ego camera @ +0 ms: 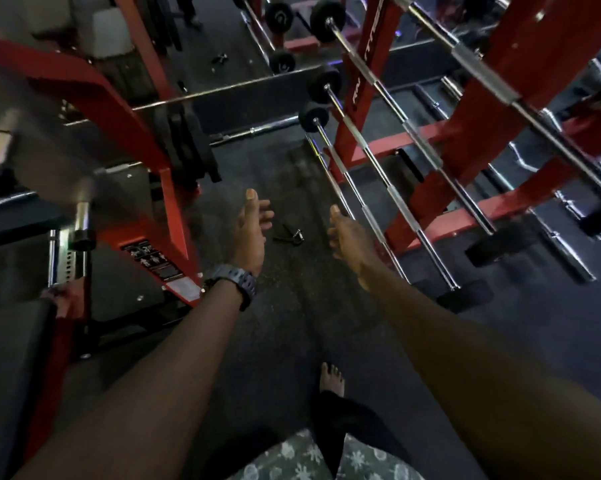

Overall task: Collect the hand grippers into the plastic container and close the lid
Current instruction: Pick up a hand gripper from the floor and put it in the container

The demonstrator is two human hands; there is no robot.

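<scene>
plastic container not showing up anywhere in shot. hand gripper [288,234] on floor looking tiny and dark, handles blending into mat, spring end barely readable. 2nd small dark thing [219,59] further back, too small to call. right hand [344,233] fingers foreshortening, hard to read. both arms getting cropped by bottom edge. left side blurring out.

Place: gym | shown by: red steel racks [427,188] loaded with chrome barbells [378,188], weight plates [184,140], dark rubber floor [278,323] | mirror wall possibly seen behind, view dim
</scene>
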